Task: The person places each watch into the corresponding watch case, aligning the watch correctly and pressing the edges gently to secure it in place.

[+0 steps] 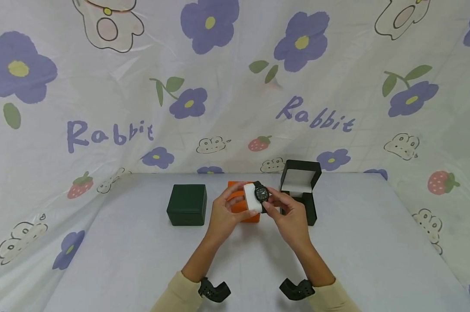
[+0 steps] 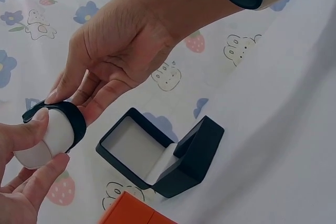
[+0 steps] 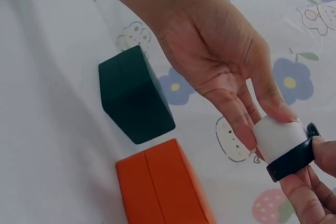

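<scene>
A black-strapped wristwatch (image 1: 262, 193) with a dark round face sits around one end of a white watch cushion (image 1: 251, 198), held up over the table. My left hand (image 1: 224, 215) grips the bare white end between thumb and fingers. At the watch end, my right hand (image 1: 296, 220) pinches the strap, thumb near the case. The right wrist view shows the dark strap (image 3: 290, 160) wrapped around the white cushion (image 3: 281, 139). Behind the right hand stands a black watch box (image 1: 310, 210), its lid raised and its inside pale.
Below and behind the watch, partly hidden by the hands, is an orange box (image 1: 251, 219). A closed dark green box (image 1: 186, 205) stands to its left. White cloth covers the table (image 1: 133, 247), and a printed curtain (image 1: 227, 86) hangs along the back.
</scene>
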A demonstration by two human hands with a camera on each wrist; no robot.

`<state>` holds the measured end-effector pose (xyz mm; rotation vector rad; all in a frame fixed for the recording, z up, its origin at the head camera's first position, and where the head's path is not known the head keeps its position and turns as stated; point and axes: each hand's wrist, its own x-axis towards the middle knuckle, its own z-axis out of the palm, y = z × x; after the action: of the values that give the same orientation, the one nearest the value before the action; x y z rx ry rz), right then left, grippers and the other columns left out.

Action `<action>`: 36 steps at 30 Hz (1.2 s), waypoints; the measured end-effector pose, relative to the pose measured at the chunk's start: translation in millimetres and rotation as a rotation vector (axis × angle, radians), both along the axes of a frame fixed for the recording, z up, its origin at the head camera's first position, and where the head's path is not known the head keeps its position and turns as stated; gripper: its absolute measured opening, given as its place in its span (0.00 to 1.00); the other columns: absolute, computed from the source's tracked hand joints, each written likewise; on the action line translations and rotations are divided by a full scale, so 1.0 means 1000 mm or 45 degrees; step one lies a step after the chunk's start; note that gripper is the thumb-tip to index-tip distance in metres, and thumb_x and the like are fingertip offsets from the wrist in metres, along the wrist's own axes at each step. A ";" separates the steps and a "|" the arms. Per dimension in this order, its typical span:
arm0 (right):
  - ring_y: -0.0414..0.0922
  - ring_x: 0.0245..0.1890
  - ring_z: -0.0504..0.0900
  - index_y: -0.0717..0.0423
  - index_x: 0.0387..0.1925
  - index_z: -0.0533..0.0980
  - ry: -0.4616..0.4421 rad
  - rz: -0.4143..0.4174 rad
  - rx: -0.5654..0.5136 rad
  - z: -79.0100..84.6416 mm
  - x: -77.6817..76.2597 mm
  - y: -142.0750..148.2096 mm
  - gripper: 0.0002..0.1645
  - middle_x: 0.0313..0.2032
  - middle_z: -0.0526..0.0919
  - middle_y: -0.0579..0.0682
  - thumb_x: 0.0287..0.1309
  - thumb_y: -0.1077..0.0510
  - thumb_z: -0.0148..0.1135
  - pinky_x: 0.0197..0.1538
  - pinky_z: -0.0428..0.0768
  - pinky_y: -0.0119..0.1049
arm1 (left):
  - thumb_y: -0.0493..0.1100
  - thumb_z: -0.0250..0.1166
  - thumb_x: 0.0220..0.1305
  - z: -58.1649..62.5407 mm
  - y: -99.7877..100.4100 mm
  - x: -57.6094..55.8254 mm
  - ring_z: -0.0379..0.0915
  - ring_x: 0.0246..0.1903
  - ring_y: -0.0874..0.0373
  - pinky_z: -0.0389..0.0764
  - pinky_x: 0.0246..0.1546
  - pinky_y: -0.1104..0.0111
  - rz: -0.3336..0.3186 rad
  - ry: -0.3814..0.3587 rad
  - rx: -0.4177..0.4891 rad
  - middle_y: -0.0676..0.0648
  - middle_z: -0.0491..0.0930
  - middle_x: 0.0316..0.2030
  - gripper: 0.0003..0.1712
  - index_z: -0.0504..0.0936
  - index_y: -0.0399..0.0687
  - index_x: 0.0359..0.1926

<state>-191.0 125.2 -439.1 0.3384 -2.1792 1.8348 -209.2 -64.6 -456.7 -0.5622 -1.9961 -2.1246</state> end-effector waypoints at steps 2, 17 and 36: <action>0.54 0.44 0.84 0.58 0.60 0.81 0.002 -0.006 -0.004 0.000 0.001 -0.002 0.25 0.42 0.82 0.62 0.60 0.69 0.70 0.42 0.86 0.29 | 0.33 0.79 0.52 -0.001 0.000 0.000 0.80 0.55 0.48 0.78 0.60 0.49 0.007 0.000 0.001 0.48 0.74 0.63 0.42 0.74 0.43 0.68; 0.53 0.65 0.74 0.43 0.73 0.69 0.110 0.386 0.252 0.014 -0.005 0.032 0.48 0.68 0.72 0.48 0.53 0.67 0.76 0.57 0.83 0.42 | 0.34 0.77 0.56 0.009 -0.016 -0.005 0.78 0.59 0.49 0.84 0.53 0.56 -0.212 -0.114 -0.073 0.49 0.73 0.66 0.42 0.72 0.51 0.71; 0.51 0.66 0.74 0.45 0.74 0.67 0.079 0.542 0.258 0.017 -0.003 0.036 0.55 0.70 0.71 0.49 0.44 0.69 0.80 0.60 0.80 0.38 | 0.33 0.80 0.51 0.012 -0.022 -0.001 0.74 0.63 0.48 0.86 0.49 0.58 -0.332 -0.095 -0.178 0.49 0.74 0.65 0.47 0.71 0.48 0.72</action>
<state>-194.4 161.6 -422.1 0.9538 -2.3915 1.7654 -210.3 -87.1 -444.9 -0.8186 -2.2339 -2.1883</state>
